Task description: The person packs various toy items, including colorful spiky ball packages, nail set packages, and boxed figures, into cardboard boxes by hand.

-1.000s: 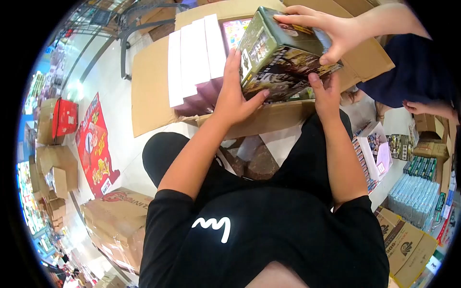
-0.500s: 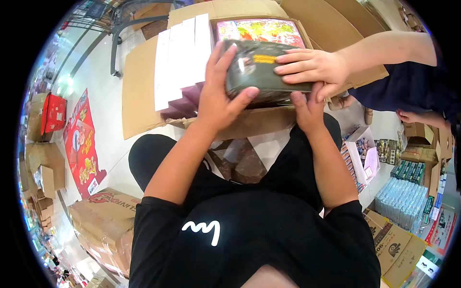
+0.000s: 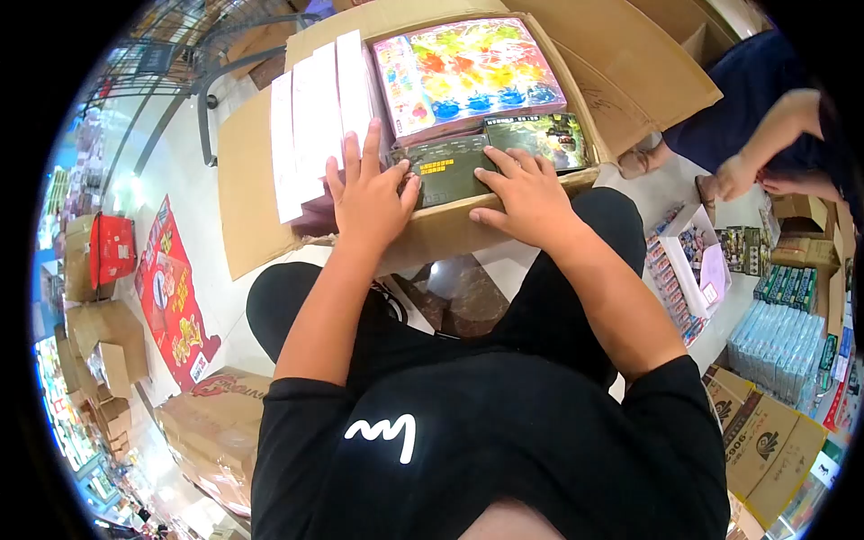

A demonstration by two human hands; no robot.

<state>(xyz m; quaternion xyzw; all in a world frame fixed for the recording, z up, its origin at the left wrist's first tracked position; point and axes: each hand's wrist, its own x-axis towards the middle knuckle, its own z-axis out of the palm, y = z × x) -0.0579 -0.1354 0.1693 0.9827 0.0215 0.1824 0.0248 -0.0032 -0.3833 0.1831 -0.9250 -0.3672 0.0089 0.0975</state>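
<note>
An open cardboard carton [image 3: 450, 229] stands before my knees. In its near part lies a dark green box [image 3: 443, 167] with yellow print. My left hand [image 3: 369, 198] is spread, its fingers over the white boxes [image 3: 308, 135] and its thumb side at the green box's left end. My right hand [image 3: 533, 198] rests flat with fingers apart on that box's right end and the picture-covered dark box [image 3: 551, 135] beside it. Behind them lies a large colourful box [image 3: 472, 72] with paint-splash artwork.
At the right stands a co-worker in dark clothing [image 3: 747, 99], one hand [image 3: 738, 176] away from the carton. A white display box [image 3: 693, 252] and stacked clear packs [image 3: 776, 346] sit on the right. Left are a red poster [image 3: 173, 297], a taped carton [image 3: 216, 423] and a cart wheel [image 3: 211, 102].
The dark green box has gone down into the carton's near part. Both my hands now lie spread on top. The co-worker's hand has left the box and drawn back right.
</note>
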